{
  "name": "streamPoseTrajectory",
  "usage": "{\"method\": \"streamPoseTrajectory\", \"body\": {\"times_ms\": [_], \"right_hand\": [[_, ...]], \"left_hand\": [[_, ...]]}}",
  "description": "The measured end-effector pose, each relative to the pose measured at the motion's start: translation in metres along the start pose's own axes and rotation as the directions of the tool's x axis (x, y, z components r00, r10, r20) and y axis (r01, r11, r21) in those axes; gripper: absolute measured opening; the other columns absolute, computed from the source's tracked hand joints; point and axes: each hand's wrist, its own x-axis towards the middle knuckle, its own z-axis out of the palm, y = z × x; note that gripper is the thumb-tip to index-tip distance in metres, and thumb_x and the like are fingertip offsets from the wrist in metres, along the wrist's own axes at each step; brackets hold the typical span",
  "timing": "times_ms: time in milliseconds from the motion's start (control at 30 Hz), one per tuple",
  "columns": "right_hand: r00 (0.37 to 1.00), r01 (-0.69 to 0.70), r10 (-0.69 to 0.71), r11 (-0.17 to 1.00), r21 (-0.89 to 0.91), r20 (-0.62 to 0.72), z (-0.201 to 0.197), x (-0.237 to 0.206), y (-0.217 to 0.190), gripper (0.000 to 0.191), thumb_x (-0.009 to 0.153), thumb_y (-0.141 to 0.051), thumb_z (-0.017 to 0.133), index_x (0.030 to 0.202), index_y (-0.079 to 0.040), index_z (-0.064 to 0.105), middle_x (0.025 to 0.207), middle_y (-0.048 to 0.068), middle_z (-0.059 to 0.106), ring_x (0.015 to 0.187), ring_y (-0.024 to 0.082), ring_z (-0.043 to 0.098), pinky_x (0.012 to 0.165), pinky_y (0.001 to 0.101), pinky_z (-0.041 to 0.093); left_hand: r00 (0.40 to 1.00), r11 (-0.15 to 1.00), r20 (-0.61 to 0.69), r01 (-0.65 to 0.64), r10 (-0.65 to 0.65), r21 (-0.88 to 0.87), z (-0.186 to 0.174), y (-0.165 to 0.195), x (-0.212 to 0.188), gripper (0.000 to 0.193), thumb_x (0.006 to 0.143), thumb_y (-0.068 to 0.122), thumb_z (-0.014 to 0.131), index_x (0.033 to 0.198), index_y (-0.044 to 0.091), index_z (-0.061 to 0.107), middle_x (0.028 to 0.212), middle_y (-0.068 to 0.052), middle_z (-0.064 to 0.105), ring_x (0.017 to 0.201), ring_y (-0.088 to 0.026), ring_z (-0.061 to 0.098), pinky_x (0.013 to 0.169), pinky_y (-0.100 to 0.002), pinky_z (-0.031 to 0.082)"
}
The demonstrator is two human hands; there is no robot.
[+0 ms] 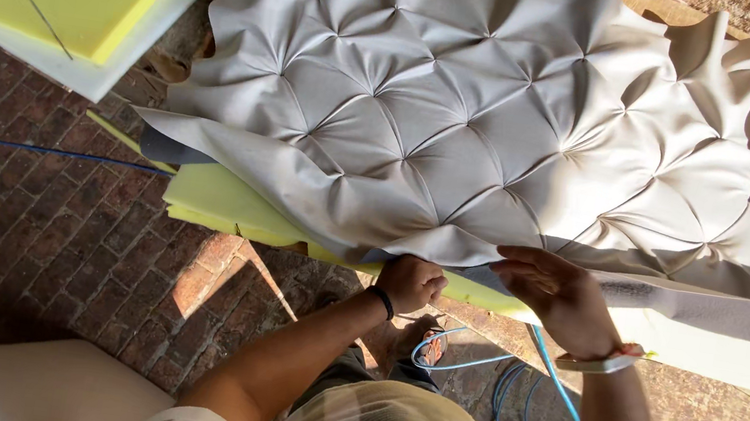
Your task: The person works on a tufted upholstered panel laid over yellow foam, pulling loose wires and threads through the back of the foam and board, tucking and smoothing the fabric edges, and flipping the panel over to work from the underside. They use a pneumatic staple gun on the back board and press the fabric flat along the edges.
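The person's left hand is curling closed on the near edge of the soft, floppy tufted grey cover draped over yellow foam, while the right hand is spreading flat beside it, likely the best gripping spot.

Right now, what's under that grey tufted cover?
Yellow foam shows under the tufted cover at its near edge, where the left hand and right hand hold it. Whatever lies farther beneath is covered.
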Motion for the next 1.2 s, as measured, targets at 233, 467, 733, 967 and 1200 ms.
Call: {"method": "streamPoseTrajectory", "body": {"times_ms": [233, 467, 733, 967, 1200], "right_hand": [[0.964, 0.189, -0.170, 0.979, -0.075, 0.202, 0.053, 0.066, 0.002, 0.044, 0.088, -0.022, 0.076, 0.129, -0.007, 0.068, 0.125, 0.008, 0.075, 0.118, 0.019, 0.070, 0.101, 0.0342, 0.056], [0.942, 0.307, -0.235, 0.892, -0.331, 0.240, 0.140, 0.100, -0.051, 0.081, 0.075, -0.044, 0.085, 0.142, -0.009, 0.055, 0.140, 0.016, 0.062, 0.133, 0.028, 0.059, 0.107, 0.0403, 0.049], [0.872, 0.223, -0.479, 0.569, -0.791, -0.099, 0.249, 0.162, -0.046, 0.077, 0.071, -0.028, 0.084, 0.138, -0.003, 0.054, 0.148, 0.019, 0.055, 0.137, 0.036, 0.051, 0.111, 0.0524, 0.034], [0.859, 0.351, -0.512, 0.573, -0.741, 0.012, 0.242, 0.175, -0.013, 0.044, 0.065, -0.003, 0.069, 0.106, -0.017, 0.076, 0.108, 0.003, 0.077, 0.114, 0.022, 0.068, 0.102, 0.0397, 0.051], [0.913, 0.332, -0.400, 0.607, -0.722, 0.084, 0.236, 0.176, -0.027, 0.048, 0.068, -0.002, 0.069, 0.114, -0.015, 0.074, 0.104, 0.003, 0.076, 0.109, 0.027, 0.066, 0.093, 0.0409, 0.054]], "left_hand": [[0.972, 0.935, 0.051, -0.235, 0.230, 0.267, -0.058, 0.029, -0.030, 0.014, 0.085, 0.022, 0.077, 0.086, 0.008, 0.075, 0.096, -0.010, 0.077, 0.090, -0.026, 0.073, 0.081, -0.041, 0.057], [0.789, 0.386, -0.092, -0.192, 0.608, 0.902, -0.229, -0.010, -0.050, 0.059, 0.055, 0.022, 0.060, 0.112, 0.012, 0.070, 0.118, -0.016, 0.076, 0.112, -0.034, 0.072, 0.111, -0.047, 0.034], [0.965, 0.836, -0.053, -0.195, 0.258, 0.513, -0.249, -0.052, -0.029, 0.029, 0.085, -0.002, 0.063, 0.112, 0.008, 0.070, 0.110, -0.011, 0.075, 0.099, -0.028, 0.073, 0.088, -0.041, 0.058], [0.992, 0.769, 0.112, -0.117, 0.059, 0.628, -0.262, -0.062, -0.044, 0.032, 0.071, 0.013, 0.078, 0.100, 0.005, 0.068, 0.095, -0.016, 0.070, 0.087, -0.031, 0.070, 0.073, -0.047, 0.055], [0.980, 0.882, 0.168, 0.012, -0.103, 0.470, -0.274, -0.057, -0.045, 0.010, 0.090, 0.017, 0.068, 0.097, 0.010, 0.067, 0.083, -0.011, 0.073, 0.071, -0.028, 0.073, 0.071, -0.044, 0.058]]}}
